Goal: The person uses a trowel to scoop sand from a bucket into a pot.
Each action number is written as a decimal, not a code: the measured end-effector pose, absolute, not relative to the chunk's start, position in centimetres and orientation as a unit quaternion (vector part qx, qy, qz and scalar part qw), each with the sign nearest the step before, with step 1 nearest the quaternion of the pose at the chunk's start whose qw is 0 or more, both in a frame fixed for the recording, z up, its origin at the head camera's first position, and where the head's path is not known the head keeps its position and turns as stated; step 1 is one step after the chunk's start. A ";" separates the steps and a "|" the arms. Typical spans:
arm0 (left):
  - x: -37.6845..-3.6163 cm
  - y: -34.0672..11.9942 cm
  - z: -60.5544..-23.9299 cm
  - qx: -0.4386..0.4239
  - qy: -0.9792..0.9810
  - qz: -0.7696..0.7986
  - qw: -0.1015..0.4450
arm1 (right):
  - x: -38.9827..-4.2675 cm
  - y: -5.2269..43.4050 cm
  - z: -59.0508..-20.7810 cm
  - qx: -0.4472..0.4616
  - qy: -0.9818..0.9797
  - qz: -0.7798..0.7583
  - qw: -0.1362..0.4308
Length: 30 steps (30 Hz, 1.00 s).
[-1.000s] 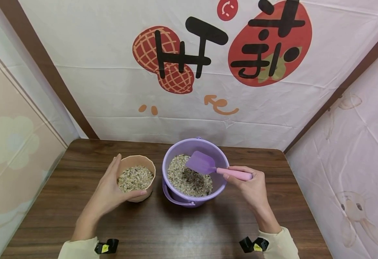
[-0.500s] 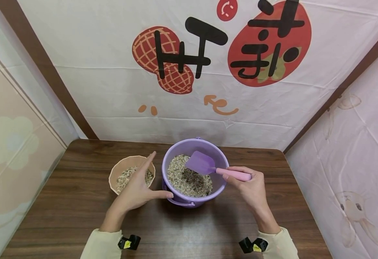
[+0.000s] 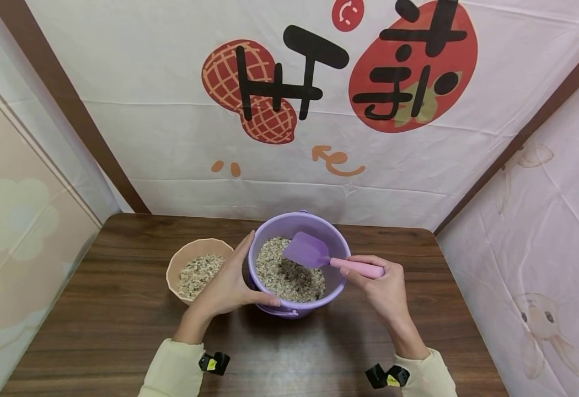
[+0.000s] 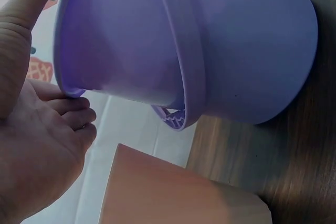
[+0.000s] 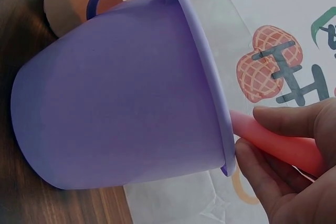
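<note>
My right hand [image 3: 381, 278] grips the pink handle [image 3: 356, 267] of a toy shovel with a purple blade [image 3: 306, 250]. The blade lies inside the purple bucket [image 3: 339, 242], over the grainy gravel [image 3: 289, 275], its handle crossing the rim. In the right wrist view, thumb and fingers pinch that handle [image 5: 278, 142] beside the bucket wall [image 5: 121, 87]. On the bucket's left side my left hand [image 3: 225, 284] spreads along the rim, its thumb near the front edge. The left wrist view has its fingertips [image 4: 86, 116] right at the rim.
A peach faceted pot [image 3: 180, 267] of similar gravel stands left of the bucket, partly behind my left hand. The bucket's handle [image 4: 189, 56] hangs down its side. Behind the brown wooden table [image 3: 379, 342] hangs a white printed cloth [image 3: 170, 138].
My left hand has moved right, from around the peach pot to the bucket's left rim. The right hand and the shovel stay nearly still.
</note>
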<state>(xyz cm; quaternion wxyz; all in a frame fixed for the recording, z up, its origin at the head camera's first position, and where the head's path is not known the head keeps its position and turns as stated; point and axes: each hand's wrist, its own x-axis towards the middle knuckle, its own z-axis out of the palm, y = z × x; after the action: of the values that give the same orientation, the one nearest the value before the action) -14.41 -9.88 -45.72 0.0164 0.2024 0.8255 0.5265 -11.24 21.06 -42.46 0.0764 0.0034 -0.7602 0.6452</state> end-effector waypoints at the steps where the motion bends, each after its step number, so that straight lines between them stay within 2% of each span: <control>1: -14.4 -9.8 -45.7 0.202 0.825 0.527 0.018 | -11.3 21.0 -42.4 0.006 -0.763 0.642 0.077; 10: -14.5 -9.9 -45.8 0.195 0.825 0.529 0.018 | -12.2 20.3 -41.3 0.040 -0.835 0.544 0.071; 15: -14.6 -9.8 -45.9 0.205 0.816 0.540 0.014 | -13.0 19.6 -40.7 0.072 -0.869 0.488 0.042; 19: -14.8 -9.7 -46.0 0.215 0.810 0.546 0.010 | -13.8 19.3 -40.4 0.099 -0.875 0.473 0.019; 30: -14.6 -9.7 -45.9 0.205 0.814 0.543 0.018 | -15.3 18.8 -40.6 0.135 -0.882 0.450 0.014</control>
<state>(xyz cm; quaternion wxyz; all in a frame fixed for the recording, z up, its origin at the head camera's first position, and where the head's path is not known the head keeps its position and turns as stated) -14.58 -9.68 -45.92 0.0176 0.2047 0.8143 0.5429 -15.27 18.75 -40.63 0.0138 0.1348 -0.8825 0.4504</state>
